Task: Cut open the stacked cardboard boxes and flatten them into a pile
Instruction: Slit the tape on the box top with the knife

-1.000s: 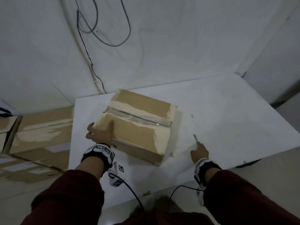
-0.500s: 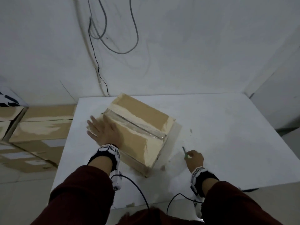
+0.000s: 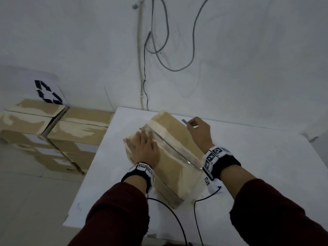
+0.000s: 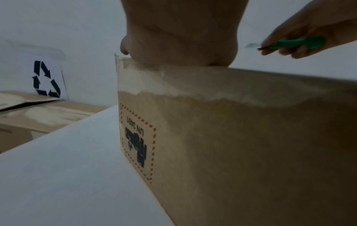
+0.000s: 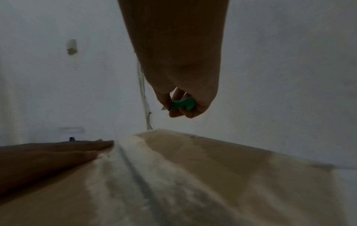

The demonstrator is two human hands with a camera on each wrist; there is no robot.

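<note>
A closed cardboard box point(image 3: 174, 163) with clear tape point(image 3: 174, 150) along its top seam stands on the white table point(image 3: 257, 157). My left hand point(image 3: 144, 145) lies flat on the box's top, fingers straight, left of the seam. My right hand point(image 3: 199, 129) hovers over the box's far right corner and grips a green-handled cutter point(image 4: 295, 43), blade point(image 3: 185, 121) pointing left. The cutter point(image 5: 182, 104) hangs above the box top point(image 5: 193, 175), apart from the tape. The box side point(image 4: 241, 145) carries a red-dashed UN 3481 label point(image 4: 138, 143).
Several taped cardboard boxes point(image 3: 58, 132) are stacked on the floor left of the table. A white sheet with a recycling symbol point(image 3: 48, 92) leans on the wall behind them. Cables point(image 3: 152, 45) hang down the wall beyond the table. Wrist-camera leads point(image 3: 177, 221) trail over the near table edge.
My right hand lifted the cutter off the table right of the box and carried it up over the box's far right corner. My left hand moved further onto the box top.
</note>
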